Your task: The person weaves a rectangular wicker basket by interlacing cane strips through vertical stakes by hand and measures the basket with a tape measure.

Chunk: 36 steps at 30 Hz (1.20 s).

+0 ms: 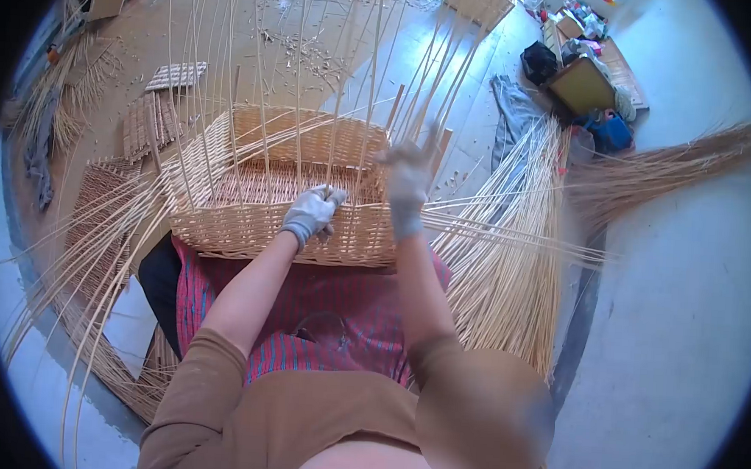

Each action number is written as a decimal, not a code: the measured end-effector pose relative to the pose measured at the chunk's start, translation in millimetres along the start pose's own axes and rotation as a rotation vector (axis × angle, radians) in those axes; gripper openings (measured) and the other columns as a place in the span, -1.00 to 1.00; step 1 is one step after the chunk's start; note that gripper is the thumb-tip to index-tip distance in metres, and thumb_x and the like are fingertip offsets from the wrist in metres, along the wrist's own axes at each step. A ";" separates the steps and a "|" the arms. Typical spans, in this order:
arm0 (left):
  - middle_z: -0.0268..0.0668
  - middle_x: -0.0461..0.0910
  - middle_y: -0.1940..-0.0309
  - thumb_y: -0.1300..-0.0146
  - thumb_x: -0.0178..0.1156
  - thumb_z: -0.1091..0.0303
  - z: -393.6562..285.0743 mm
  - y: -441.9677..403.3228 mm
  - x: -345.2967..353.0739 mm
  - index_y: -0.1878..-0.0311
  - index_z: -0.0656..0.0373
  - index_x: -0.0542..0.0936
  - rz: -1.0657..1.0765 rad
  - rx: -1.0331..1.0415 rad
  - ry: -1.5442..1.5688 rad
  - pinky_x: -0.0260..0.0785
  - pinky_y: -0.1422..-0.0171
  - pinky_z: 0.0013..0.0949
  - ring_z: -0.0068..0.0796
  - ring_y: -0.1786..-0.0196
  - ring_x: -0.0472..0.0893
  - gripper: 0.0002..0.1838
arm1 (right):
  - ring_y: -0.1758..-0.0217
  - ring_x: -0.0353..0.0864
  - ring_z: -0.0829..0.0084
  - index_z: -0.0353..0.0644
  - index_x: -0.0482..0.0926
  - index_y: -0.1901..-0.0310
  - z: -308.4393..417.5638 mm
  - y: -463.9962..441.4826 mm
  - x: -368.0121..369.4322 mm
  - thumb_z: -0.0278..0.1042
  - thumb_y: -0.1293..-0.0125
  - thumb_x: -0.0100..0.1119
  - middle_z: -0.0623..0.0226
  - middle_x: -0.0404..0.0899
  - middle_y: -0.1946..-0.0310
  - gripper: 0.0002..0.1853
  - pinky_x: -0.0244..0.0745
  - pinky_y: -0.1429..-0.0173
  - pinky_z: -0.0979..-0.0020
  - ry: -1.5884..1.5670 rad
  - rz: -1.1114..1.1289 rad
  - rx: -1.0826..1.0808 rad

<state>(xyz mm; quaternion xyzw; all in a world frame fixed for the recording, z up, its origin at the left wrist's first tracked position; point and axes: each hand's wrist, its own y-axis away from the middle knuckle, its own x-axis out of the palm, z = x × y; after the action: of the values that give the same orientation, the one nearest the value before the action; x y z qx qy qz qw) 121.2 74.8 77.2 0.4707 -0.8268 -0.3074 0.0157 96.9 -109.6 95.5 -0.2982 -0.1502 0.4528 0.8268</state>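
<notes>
A rectangular wicker basket (282,234) with tall upright stakes rests on my lap over a red striped cloth (313,291). Gloved in white, my left hand (312,212) grips the near wall's rim at a stake, its fingers wrapped round. My right hand (407,181), also gloved, is raised at the basket's right corner. Motion smears its fingers, and a blurred tool-like shape shows beside them; whether it is held I cannot tell. Loose weaving rods (520,238) stick out to the right of the near wall, and others spread past the left end.
A large bundle of pale rods (517,284) lies to the right, with a browner bundle (668,169) beyond it. Woven panels (105,212) lie on the left. Another basket (479,4) stands at the far side. Bags and a box (583,86) sit at the upper right.
</notes>
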 end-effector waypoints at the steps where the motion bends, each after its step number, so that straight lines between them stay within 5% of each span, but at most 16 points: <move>1: -0.16 0.70 0.42 -0.51 0.15 -0.02 -0.3 1.0 1.6 -0.01 0.19 0.55 0.032 0.007 0.010 0.60 0.59 -0.28 -0.37 0.59 0.71 -0.59 | 0.28 0.69 0.46 -0.03 0.17 -0.50 -12.1 18.6 -19.2 -0.53 -0.49 -0.09 0.34 0.63 0.25 -0.43 0.67 0.23 0.38 -0.151 -0.062 0.101; 3: -0.15 0.72 0.38 -0.41 0.26 -0.12 -14.8 9.9 1.8 -0.01 0.19 0.57 0.007 0.028 -0.013 0.66 0.36 -0.22 -0.32 0.45 0.75 -0.51 | 0.29 0.69 0.48 -0.04 0.16 -0.47 -12.7 58.6 -61.6 -0.51 -0.51 -0.12 0.34 0.64 0.27 -0.47 0.66 0.28 0.40 -0.194 -0.108 0.189; 5: -0.15 0.73 0.34 -0.23 0.41 -0.23 -27.1 -0.7 2.3 0.01 0.16 0.60 -0.332 0.343 -0.311 0.62 0.06 -0.19 -0.26 0.24 0.76 -0.40 | 0.26 0.70 0.47 -0.05 0.17 -0.45 9.2 75.9 -82.4 -0.54 -0.52 -0.16 0.34 0.66 0.28 -0.49 0.66 0.21 0.40 -0.122 -0.118 0.724; 10: -0.20 0.71 0.36 0.03 0.54 -0.37 -29.4 -25.8 22.1 0.08 0.12 0.61 -0.438 0.148 -0.254 0.50 0.07 -0.17 -0.28 0.23 0.70 -0.25 | 0.21 0.74 0.51 -0.22 0.46 -0.15 71.4 70.6 -51.0 -0.63 -0.51 -0.08 0.29 0.71 0.24 -0.74 0.60 0.29 0.52 -0.014 0.298 0.177; 13: -0.22 0.70 0.35 -0.18 0.48 -0.20 -30.8 -7.2 25.9 0.00 0.14 0.59 -0.537 0.172 -0.259 0.50 0.09 -0.21 -0.31 0.28 0.68 -0.39 | 0.20 0.77 0.45 -0.19 0.46 -0.03 23.5 49.0 -101.8 -0.51 -0.51 0.16 0.22 0.74 0.19 -0.86 0.62 0.31 0.53 -0.194 -0.218 0.611; 15: -0.22 0.70 0.31 -0.41 0.33 0.01 -20.0 -15.7 32.0 -0.11 0.13 0.56 -0.975 0.759 0.028 0.52 0.08 -0.23 -0.32 0.29 0.68 -0.58 | 0.21 0.78 0.42 -0.15 0.46 0.01 9.2 49.3 -147.6 -0.48 -0.50 0.20 0.22 0.74 0.18 -0.87 0.64 0.32 0.51 -0.169 -0.347 0.639; 17: -0.18 0.70 0.29 -0.56 0.13 0.14 -25.6 -20.1 62.6 -0.17 0.13 0.54 -0.444 0.827 0.288 0.56 0.20 -0.21 -0.33 0.37 0.70 -0.70 | 0.16 0.77 0.41 -0.14 0.46 -0.04 15.6 40.3 -146.7 -0.48 -0.51 0.20 0.19 0.73 0.11 -0.83 0.65 0.27 0.49 -0.117 -0.301 0.693; 20: -0.18 0.68 0.43 -0.58 0.09 0.11 -43.4 -19.8 112.2 -0.14 0.18 0.52 0.090 0.040 0.084 0.51 0.41 -0.22 -0.34 0.60 0.66 -0.67 | 0.03 0.72 0.38 -0.06 0.34 -0.38 -6.4 10.0 -129.7 -0.48 -0.52 0.18 0.13 0.66 -0.10 -0.54 0.63 0.07 0.44 0.085 -0.046 0.325; 22: -0.18 0.66 0.48 -0.58 0.08 0.09 -38.4 -22.9 114.8 -0.14 0.19 0.51 0.013 0.134 0.020 0.49 0.43 -0.23 -0.34 0.64 0.64 -0.65 | -0.02 0.64 0.39 0.02 0.11 -0.59 11.5 -41.4 -96.4 -0.50 -0.48 0.20 0.20 0.59 -0.17 -0.27 0.58 -0.03 0.44 0.927 0.331 -0.197; 23: -0.18 0.65 0.52 -0.58 0.08 0.07 -30.2 -18.6 117.2 -0.14 0.20 0.51 -0.058 0.219 -0.042 0.48 0.45 -0.25 -0.35 0.68 0.62 -0.63 | -0.02 0.64 0.39 0.02 0.11 -0.59 6.7 -47.6 -88.5 -0.50 -0.48 0.20 0.20 0.59 -0.17 -0.27 0.58 -0.03 0.44 0.926 0.333 -0.175; 25: -0.16 0.67 0.41 -0.53 0.15 0.12 -28.5 -12.8 116.6 -0.16 0.19 0.51 -0.089 0.258 0.038 0.50 0.42 -0.24 -0.35 0.57 0.66 -0.64 | -0.05 0.61 0.38 0.02 0.02 -0.64 -4.4 -66.5 -76.1 -0.63 -0.41 0.10 0.28 0.59 -0.10 -0.17 0.60 -0.20 0.32 -0.003 -0.060 0.264; 27: -0.10 0.70 0.17 -0.43 0.30 0.21 -31.1 -12.9 115.3 -0.20 0.16 0.51 -0.153 0.342 0.206 0.54 0.34 -0.23 -0.34 0.33 0.76 -0.61 | 0.05 0.58 0.47 0.05 0.07 -0.61 -3.9 -68.8 -115.4 -0.62 -0.46 0.00 0.36 0.55 0.14 -0.25 0.63 -0.14 0.28 -0.487 -0.136 0.033; 28: -0.09 0.64 -0.12 -0.29 0.41 0.29 -23.0 -15.5 113.9 -0.44 0.04 0.40 -0.550 0.752 -0.181 0.56 -0.06 -0.20 -0.28 -0.05 0.73 -0.33 | 0.21 0.55 0.53 0.03 0.21 -0.51 9.6 -58.1 -130.9 -0.59 -0.53 -0.12 0.44 0.42 0.33 -0.43 0.68 -0.02 0.26 -0.233 -0.284 0.165; 29: -0.09 0.64 -0.12 -0.29 0.41 0.29 -29.6 -8.7 114.2 -0.44 0.04 0.40 -0.535 0.744 -0.179 0.56 -0.06 -0.20 -0.28 -0.05 0.73 -0.33 | 0.37 0.48 0.57 -0.03 0.33 -0.37 -1.4 -43.4 -143.5 -0.56 -0.59 -0.17 0.48 0.34 0.40 -0.60 0.70 0.07 0.30 -0.095 -0.379 0.313; 31: -0.14 0.55 -0.29 -0.20 0.45 0.22 -51.1 14.8 112.6 -0.63 -0.03 0.18 -0.406 1.024 -0.606 0.18 -0.58 -0.04 -0.20 -0.38 0.52 -0.04 | 0.45 0.45 0.58 -0.06 0.39 -0.27 -64.0 5.4 -187.7 -0.49 -0.63 -0.18 0.51 0.32 0.45 -0.71 0.72 0.14 0.32 0.060 -0.354 0.475; 36: -0.16 0.64 -0.10 -0.09 0.39 0.41 -17.2 -15.4 138.6 -0.69 -0.08 0.01 -0.267 0.872 -0.791 0.25 -0.49 -0.08 -0.14 -0.25 0.60 0.11 | 0.48 0.43 0.57 -0.11 0.42 -0.23 -4.2 13.9 -194.4 -0.54 -0.61 -0.20 0.49 0.33 0.49 -0.71 0.73 0.11 0.25 -0.142 -0.362 0.583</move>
<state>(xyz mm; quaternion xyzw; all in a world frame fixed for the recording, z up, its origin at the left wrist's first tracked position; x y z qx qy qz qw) 61.4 -48.7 46.5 0.3835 -0.7534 -0.0913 -0.5262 -16.0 -268.3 87.7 0.0142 -0.1223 0.3422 0.9315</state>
